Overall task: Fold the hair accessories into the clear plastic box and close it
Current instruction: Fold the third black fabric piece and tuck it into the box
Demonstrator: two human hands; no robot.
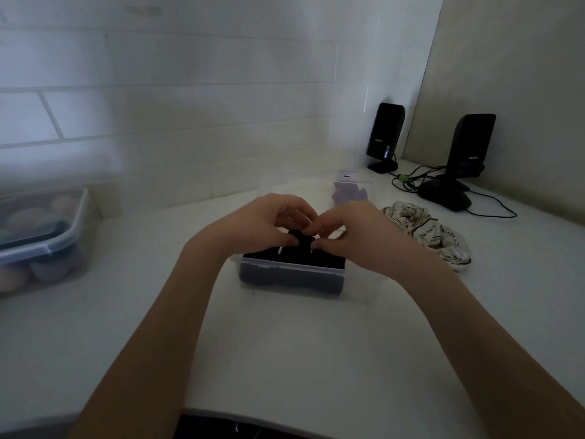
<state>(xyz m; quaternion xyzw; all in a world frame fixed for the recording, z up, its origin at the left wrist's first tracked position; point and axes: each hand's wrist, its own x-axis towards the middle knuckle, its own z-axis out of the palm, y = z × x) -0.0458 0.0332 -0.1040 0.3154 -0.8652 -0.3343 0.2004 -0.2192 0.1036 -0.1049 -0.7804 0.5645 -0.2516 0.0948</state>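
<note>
Both hands meet above the open clear plastic box [292, 274], which sits in the middle of the white surface [285, 359]. The left hand [269, 221] and the right hand [351, 231] each have a grip of curled fingers, and together they pinch a small black hair accessory [302, 237] just over the box's opening. The box already holds dark fabric pieces, filling it close to the rim; its lid cannot be made out clearly. To the right lies a cream scrunchie with dark stripes [427, 231], apart from the box. Behind the hands stands a small clear container with purple items [349, 190]. At the left edge sits a lidded storage tub [41, 239]. Two black speakers [384, 136] with cables stand in the far right corner.
</note>
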